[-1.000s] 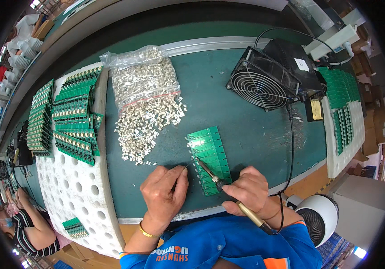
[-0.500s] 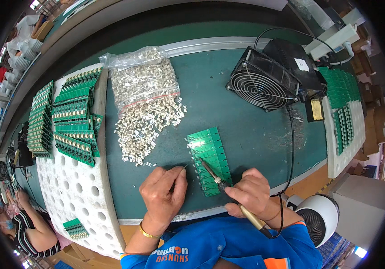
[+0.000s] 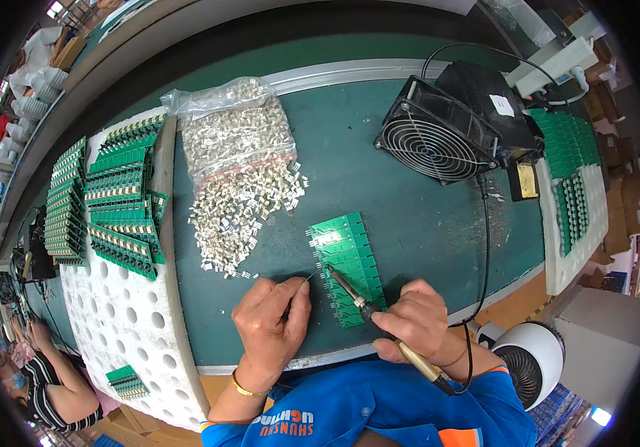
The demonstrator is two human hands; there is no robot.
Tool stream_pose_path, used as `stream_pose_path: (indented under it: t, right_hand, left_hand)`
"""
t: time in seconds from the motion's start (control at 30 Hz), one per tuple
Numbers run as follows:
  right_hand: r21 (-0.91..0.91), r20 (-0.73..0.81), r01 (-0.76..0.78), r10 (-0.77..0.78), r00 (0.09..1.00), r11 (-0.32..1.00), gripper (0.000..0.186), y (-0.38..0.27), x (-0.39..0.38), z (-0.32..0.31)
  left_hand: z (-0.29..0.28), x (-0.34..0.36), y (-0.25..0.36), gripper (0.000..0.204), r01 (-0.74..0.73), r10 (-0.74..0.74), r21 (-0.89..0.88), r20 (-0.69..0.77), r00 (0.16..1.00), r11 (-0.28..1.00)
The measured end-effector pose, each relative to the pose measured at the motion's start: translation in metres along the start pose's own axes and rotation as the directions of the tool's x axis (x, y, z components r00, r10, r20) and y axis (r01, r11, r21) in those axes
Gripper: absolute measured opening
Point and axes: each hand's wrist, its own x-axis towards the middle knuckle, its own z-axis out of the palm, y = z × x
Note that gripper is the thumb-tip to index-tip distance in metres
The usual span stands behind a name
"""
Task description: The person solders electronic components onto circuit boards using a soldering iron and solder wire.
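My right hand point(image 3: 413, 320) grips a soldering iron point(image 3: 368, 307), whose tip touches or nearly touches the left part of a green circuit board point(image 3: 353, 253). Small white connectors line that board's left edge. My left hand point(image 3: 271, 316) is closed in a pinch beside the board, with a thin wire of solder point(image 3: 311, 276) sticking out from the fingertips toward the iron's tip. Beyond my left hand lies a pile of small white connectors point(image 3: 230, 223), spilling from a clear plastic bag point(image 3: 238, 134).
A black fan point(image 3: 439, 141) stands at the back right beside a soldering station. Stacked circuit boards point(image 3: 119, 194) lie on a white foam sheet point(image 3: 115, 298) at left. More boards point(image 3: 569, 216) rest at right. A white round fan point(image 3: 524, 361) sits below the table edge. Another person works far left.
The soldering iron's tip has shifted slightly down and left along the board. My left hand stays nearly still with the solder.
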Motion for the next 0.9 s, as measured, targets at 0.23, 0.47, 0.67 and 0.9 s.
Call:
stream_pose_path:
  t: [0.23,0.47,0.67,0.9]
  right_hand:
    - [0.003,-0.006,-0.006,0.006,1.000,1.000,0.032,-0.0007,-0.0005,0.0013]
    - [-0.007,0.050,-0.033,0.033,0.998,0.999,0.035,-0.0029,-0.0025,-0.0011]
    - [0.011,0.000,-0.009,0.009,1.000,1.000,0.032,-0.0004,0.0002,0.0019]
    - [0.006,-0.007,-0.002,0.002,1.000,1.000,0.031,0.0003,-0.0013,0.0020]
  left_hand:
    - [-0.0003,0.0004,0.0004,0.006,0.004,-0.004,0.004,0.047,0.999,1.000]
    - [0.0012,0.0007,-0.0007,0.007,-0.003,0.003,0.011,0.036,0.999,1.000]
    - [0.0015,0.0013,0.0003,0.007,-0.014,0.014,0.015,0.041,0.999,1.000]
    - [0.0014,-0.0003,-0.0022,0.005,-0.005,0.005,0.019,0.027,1.000,1.000]
